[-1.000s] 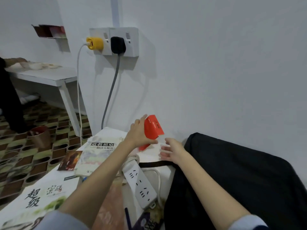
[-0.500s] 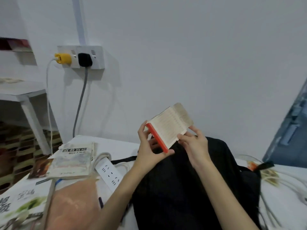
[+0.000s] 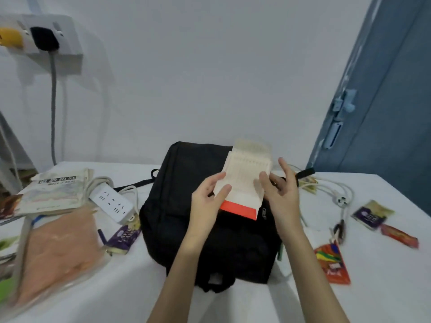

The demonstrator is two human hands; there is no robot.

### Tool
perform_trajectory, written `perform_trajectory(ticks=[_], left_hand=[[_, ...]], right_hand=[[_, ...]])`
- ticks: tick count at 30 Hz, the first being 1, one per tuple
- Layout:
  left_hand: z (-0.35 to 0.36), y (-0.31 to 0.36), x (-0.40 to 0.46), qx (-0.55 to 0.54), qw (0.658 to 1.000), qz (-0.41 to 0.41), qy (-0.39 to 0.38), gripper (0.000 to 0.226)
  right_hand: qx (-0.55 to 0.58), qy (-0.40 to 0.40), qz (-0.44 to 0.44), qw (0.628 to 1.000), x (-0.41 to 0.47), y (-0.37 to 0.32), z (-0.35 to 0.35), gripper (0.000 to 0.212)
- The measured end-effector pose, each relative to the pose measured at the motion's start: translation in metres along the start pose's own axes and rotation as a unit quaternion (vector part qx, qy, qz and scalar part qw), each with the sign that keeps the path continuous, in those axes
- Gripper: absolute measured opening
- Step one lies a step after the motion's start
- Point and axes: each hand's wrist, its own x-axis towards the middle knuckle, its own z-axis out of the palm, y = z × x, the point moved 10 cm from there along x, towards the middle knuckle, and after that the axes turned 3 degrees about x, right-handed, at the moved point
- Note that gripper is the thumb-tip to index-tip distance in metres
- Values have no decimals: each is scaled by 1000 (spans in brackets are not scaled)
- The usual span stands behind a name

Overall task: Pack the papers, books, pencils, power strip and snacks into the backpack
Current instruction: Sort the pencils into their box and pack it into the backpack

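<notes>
Starting at nine o'clock, a worn book (image 3: 56,190) and a peach folder (image 3: 58,250) are seen on the white table (image 3: 233,304), with the power strip (image 3: 112,202) and a purple snack (image 3: 124,234) just beside the backpack (image 3: 186,229). At the centre, a small red-edged notebook (image 3: 245,183), at the wall half a second ago, is now held over the backpack, which appears unopened. It is pinched by the left hand (image 3: 207,201); at its right edge the right hand (image 3: 279,190) is held with fingers straight. Toward three o'clock, snack packets (image 3: 331,262) and a white cable (image 3: 335,192) are left unpacked. Packing is judged barely begun.
</notes>
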Motion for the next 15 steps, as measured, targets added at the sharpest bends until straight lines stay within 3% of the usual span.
perform_trajectory(ticks=[3,6,10,13,15], left_hand=[[17,-4,-10,-19,998,-24,46,27],[39,-5,-19,-44,998,-45,30,32],[88,-4,-38,-81,991,-87,-61,42],[125,-1,-52,-83,984,-92,-131,51],[140,0,-57,-80,984,-83,-138,44]], right_hand=[[-51,-73,-36,995,-30,-11,-12,47],[-147,-151,-37,977,-52,-3,-24,46],[-146,-84,-91,982,-51,-12,-67,14],[-135,-16,-100,986,-48,-19,-106,15],[-81,24,-70,994,-47,-19,-129,12]])
